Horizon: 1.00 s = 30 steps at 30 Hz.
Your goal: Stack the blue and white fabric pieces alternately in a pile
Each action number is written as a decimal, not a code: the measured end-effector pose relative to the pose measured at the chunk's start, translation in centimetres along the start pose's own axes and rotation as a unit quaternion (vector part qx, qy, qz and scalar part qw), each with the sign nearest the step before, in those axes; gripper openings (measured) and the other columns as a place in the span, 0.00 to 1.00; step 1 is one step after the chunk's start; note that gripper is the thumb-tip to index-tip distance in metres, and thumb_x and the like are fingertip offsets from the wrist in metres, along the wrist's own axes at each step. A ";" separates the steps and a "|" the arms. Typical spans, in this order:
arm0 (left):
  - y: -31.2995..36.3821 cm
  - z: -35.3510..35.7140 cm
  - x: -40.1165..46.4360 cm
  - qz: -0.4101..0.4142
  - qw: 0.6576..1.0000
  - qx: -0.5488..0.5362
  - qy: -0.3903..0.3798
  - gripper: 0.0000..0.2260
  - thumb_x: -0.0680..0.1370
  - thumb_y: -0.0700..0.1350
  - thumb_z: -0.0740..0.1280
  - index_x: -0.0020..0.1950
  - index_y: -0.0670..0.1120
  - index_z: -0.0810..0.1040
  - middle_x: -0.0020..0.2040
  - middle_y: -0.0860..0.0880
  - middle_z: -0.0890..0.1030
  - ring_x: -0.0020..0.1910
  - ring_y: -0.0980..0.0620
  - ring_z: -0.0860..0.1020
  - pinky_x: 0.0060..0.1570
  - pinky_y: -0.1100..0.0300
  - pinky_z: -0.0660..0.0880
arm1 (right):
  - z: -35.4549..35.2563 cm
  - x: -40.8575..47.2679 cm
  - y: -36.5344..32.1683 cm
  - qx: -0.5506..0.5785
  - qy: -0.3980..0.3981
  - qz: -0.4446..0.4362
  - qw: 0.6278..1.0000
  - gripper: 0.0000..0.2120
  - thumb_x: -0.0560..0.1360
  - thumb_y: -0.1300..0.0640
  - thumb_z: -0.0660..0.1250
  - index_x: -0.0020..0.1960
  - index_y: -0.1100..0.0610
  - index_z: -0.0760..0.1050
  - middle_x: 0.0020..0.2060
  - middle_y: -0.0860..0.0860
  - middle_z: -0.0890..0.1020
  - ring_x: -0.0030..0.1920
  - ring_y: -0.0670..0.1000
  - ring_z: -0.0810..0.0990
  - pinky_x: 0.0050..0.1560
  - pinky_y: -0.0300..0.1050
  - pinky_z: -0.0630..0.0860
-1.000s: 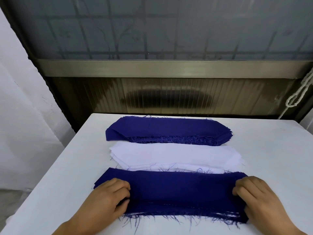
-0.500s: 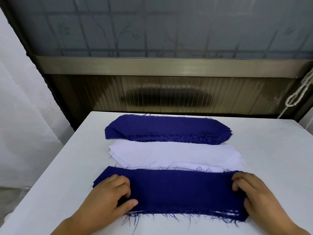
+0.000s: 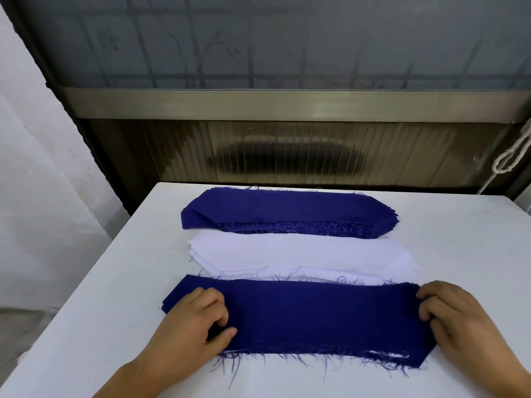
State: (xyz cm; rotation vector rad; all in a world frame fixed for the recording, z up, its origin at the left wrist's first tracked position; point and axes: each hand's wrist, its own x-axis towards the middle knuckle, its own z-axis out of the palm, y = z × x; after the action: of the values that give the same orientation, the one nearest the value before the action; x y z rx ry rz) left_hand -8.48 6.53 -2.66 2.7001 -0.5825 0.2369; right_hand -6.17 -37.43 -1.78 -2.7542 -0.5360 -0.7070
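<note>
Since half a second ago: left hand (image 3: 192, 326) slid slightly inward along the near blue piece (image 3: 316, 320), thumb now stretched further toward the strip's near edge; right hand (image 3: 457, 320) shifted a touch outward, fingers bunched at the strip's right end. Fabric stacks otherwise unchanged.

Lower left of frame: left hand resting on the strip's left end, fingers curled, fingertips pressing the cloth, thumb laid flat; whether pinching a layer, cannot tell. Lower centre: near blue piece lying flat on the white table (image 3: 86, 311), long axis running left to right, frayed threads along the near edge, a sliver of white showing beneath at lower right. Above it, mid-frame: white stack (image 3: 301, 254), same left-right axis, touching the blue strip's far edge. Further up: blue stack (image 3: 287, 211), parallel again. Lower right: right hand with fingers curled over the strip's right end, gripping it.
</note>
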 end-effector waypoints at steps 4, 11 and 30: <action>0.1 -0.4 1.2 -0.019 0.999 -0.007 -0.026 0.12 0.73 0.61 0.64 0.35 0.57 0.69 0.38 0.62 0.71 0.40 0.62 0.71 0.37 0.70 0.68 | -0.6 0.4 -1.2 0.054 0.030 0.019 0.998 0.14 0.70 0.63 0.52 0.34 0.60 0.76 0.41 0.50 0.80 0.47 0.49 0.74 0.54 0.35 0.65; 1.7 1.0 8.2 0.009 0.997 0.041 0.061 0.08 0.74 0.46 0.72 0.52 0.49 0.82 0.51 0.56 0.80 0.48 0.55 0.77 0.49 0.59 0.76 | 2.9 5.7 -3.8 0.080 -0.054 0.053 0.994 0.13 0.71 0.64 0.71 0.55 0.54 0.78 0.53 0.45 0.79 0.54 0.49 0.76 0.58 0.40 0.69; -0.7 3.4 9.8 0.069 0.989 0.061 0.120 0.11 0.77 0.52 0.63 0.46 0.49 0.82 0.50 0.57 0.82 0.48 0.55 0.79 0.47 0.61 0.77 | 6.7 6.4 -2.1 0.084 -0.042 0.018 0.995 0.06 0.74 0.61 0.71 0.50 0.55 0.82 0.51 0.45 0.83 0.53 0.48 0.81 0.56 0.40 0.73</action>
State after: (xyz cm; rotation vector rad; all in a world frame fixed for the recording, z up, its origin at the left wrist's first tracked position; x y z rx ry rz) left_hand 0.94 2.23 -3.66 2.6929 -0.7004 0.6440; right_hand 0.91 -31.51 -3.93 -2.6380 -0.5346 -0.5153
